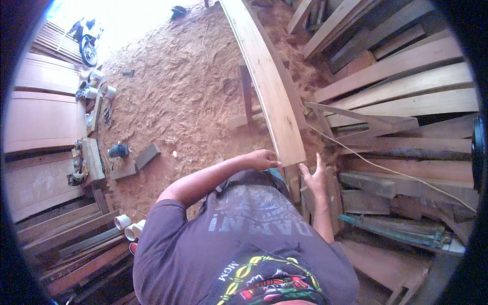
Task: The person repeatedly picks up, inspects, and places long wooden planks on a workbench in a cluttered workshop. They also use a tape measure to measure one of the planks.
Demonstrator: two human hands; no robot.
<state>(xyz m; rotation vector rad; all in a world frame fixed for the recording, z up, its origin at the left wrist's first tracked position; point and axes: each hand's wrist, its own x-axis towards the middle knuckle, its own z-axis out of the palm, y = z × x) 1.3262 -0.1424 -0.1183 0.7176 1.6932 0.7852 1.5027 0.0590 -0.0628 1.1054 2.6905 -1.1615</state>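
Observation:
A long pale wooden board (pixel 269 86) stretches away from my waist toward the far side. My left hand (pixel 262 159) is at the left corner of its near end, fingers together and closed on the edge; the underside of that grip is hidden. Beside the right corner, my right hand (pixel 315 178) is open, with thumb and forefinger spread apart. Its thumb comes close to the board's end, and whether they touch I cannot tell. A darker plank (pixel 288 84) runs along the board's right side. Under the board stands a dark wooden support (pixel 246 91).
Stacked planks (pixel 401 101) fill the right side, with a pale cord (pixel 386 166) draped across them. Shavings (pixel 173 76) cover the floor. At left lie a blue power tool (pixel 118 150), wood blocks (pixel 147 155) and white containers (pixel 108 91). A motorcycle (pixel 87 43) stands far left.

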